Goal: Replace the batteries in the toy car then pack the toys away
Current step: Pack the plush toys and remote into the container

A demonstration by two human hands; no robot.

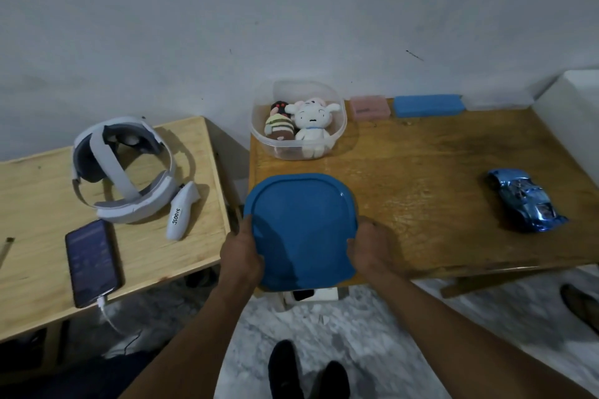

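Gripping the lid (301,223) at lower centre by opposite edges, left hand (241,256) and right hand (369,249) both curled round it, looks like opening up, battery swap not yet done. Next: set lid down, reach for car (525,201) at far right, well apart from tub (259,126) at upper centre. Cannot make out car's battery hatch or contents of boxes (428,106), upper right.

Home room, wooden tables (421,172), plush toys (311,123)
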